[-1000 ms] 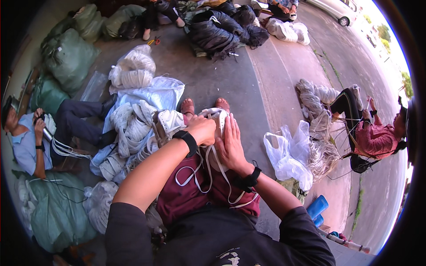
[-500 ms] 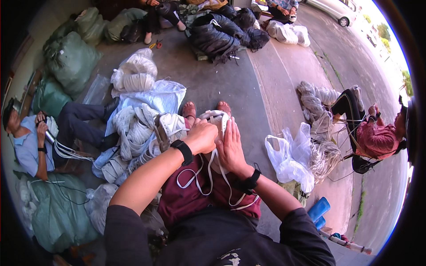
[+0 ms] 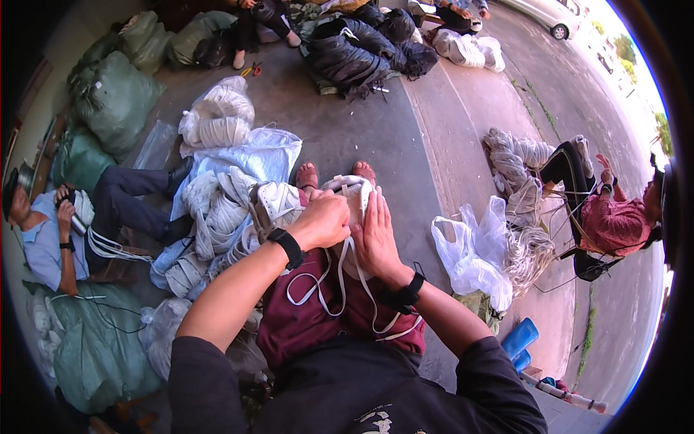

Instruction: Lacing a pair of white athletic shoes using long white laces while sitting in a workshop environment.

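Note:
A white shoe point(image 3: 352, 186) lies between my hands, over my maroon-clad lap. My left hand point(image 3: 323, 220) is closed against its left side; whatever the fingers pinch is hidden. Flat along the shoe's right side rests my right hand point(image 3: 376, 235), its fingers stretched out. White shoelaces point(image 3: 316, 299) run down from between the hands and loop loosely over my trousers. A second white shoe point(image 3: 280, 201) sits just left of my left hand, beside a pile of white lace bundles point(image 3: 213, 206).
A co-worker in a light blue shirt point(image 3: 45, 239) sits at left near green sacks point(image 3: 116, 94). At right, another in a red top point(image 3: 614, 224) sits by lace bundles and a white plastic bag point(image 3: 477, 253). Black bundles point(image 3: 354, 61) and orange-handled scissors point(image 3: 251, 70) lie farther off.
My left hand has shifted slightly left, and a little more of the shoe's opening shows. My right hand stays almost still. The co-worker at right has raised a hand.

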Motion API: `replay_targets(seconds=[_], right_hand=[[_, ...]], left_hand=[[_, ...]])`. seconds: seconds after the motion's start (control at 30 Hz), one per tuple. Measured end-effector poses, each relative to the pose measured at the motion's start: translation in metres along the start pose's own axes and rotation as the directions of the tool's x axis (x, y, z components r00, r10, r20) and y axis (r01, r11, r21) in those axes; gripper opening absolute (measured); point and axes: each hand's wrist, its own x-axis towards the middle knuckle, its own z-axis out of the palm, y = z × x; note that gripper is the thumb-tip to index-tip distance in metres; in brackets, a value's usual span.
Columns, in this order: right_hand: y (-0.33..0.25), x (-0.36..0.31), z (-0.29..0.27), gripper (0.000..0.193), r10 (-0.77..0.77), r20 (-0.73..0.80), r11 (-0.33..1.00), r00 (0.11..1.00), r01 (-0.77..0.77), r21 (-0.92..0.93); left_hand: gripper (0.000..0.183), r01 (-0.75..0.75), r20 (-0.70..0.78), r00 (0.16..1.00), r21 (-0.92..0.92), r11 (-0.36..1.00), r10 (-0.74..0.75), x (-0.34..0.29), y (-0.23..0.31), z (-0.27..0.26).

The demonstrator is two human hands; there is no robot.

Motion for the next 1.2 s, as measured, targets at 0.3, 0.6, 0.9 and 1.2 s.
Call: replay_targets(seconds=[0.3,0.6,0.9,1.2], right_hand=[[-0.003,0.000,0.003,0.073,0.013,0.008,1.000,1.000,-0.013,-0.011],[-0.002,-0.001,0.008,0.073,0.001,0.008,0.999,1.000,-0.001,-0.046],[-0.007,0.001,0.010,0.073,-0.020,0.004,0.996,1.000,0.020,-0.089],[-0.012,0.000,0.002,0.079,0.006,-0.006,1.000,1.000,-0.006,0.017]], left_hand=[[0.017,0.049,-0.005,0.999,-0.077,0.996,-0.050,-0.003,-0.006,0.000],[0.015,-0.113,-0.045,0.992,0.023,0.993,0.114,-0.007,-0.002,0.000],[0.016,0.109,-0.025,0.992,-0.307,0.946,-0.122,0.008,-0.010,-0.013],[0.017,-0.050,-0.539,0.836,-0.261,0.964,-0.103,-0.013,-0.001,-0.001]])
